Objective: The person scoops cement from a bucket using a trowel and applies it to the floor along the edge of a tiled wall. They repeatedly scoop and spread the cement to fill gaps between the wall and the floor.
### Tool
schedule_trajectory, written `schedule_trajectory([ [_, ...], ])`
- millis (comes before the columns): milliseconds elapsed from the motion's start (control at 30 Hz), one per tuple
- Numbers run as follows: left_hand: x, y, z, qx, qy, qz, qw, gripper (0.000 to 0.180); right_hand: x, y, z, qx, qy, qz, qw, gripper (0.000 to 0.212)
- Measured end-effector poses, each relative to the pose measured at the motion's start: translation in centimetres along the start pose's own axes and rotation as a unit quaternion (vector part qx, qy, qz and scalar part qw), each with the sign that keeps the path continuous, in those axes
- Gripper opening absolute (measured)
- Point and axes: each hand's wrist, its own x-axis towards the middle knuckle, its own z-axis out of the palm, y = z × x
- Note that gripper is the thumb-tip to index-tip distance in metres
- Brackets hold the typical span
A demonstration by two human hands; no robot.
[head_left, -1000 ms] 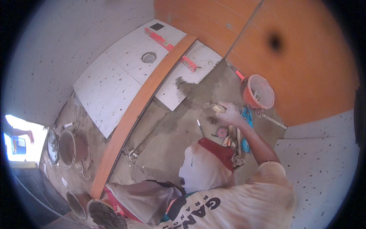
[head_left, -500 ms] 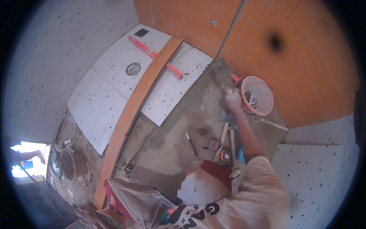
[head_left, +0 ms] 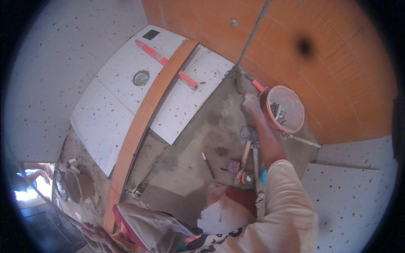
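Near the far wall, my right hand [head_left: 252,103] reaches down to the wet grey mortar bed [head_left: 211,122], left of a pink bucket [head_left: 286,109]. Its fingers are closed, and what they hold is too blurred to name. At the lower left, my left hand [head_left: 96,234] has its fingers stretched out beside the near end of a long wooden board [head_left: 143,109]. That board lies across white speckled tiles [head_left: 109,101]. A red spirit level [head_left: 152,52] runs beneath it, resting on the tiles. A red-handled tool [head_left: 257,86] leans beside the bucket.
Two hammers [head_left: 247,147] lie on the mortar near a marker [head_left: 208,165] and a blue roll [head_left: 263,175]. A white tile [head_left: 341,189] leans at the right. A grey bucket [head_left: 79,187] stands at the left, near a doorway where another person's arm [head_left: 40,173] shows.
My right hand has shifted slightly left and farther toward the corner. The view has tilted a little. The other person's arm in the doorway has changed position.
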Motion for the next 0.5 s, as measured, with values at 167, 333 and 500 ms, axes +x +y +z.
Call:
schedule_trajectory([
  [167, -1.4, 3.7, 2.8, -0.054, 0.013, 0.000, 0.998, 0.049, 2.4, 3.9, 3.0, -0.010, 0.036, -0.055, 0.998, 0.031],
  [333, -3.0, 8.0, 3.1, -0.089, 0.001, 0.033, 0.995, 0.046, 0.2, 3.2, 5.0, -0.051, 0.076, -0.134, 0.987, 0.026],
  [500, -4.1, 9.8, 4.4, -0.040, -0.047, 0.064, 0.996, 0.045, -1.3, 1.0, 3.8, -0.064, -0.002, -0.151, 0.986, 0.029],
])
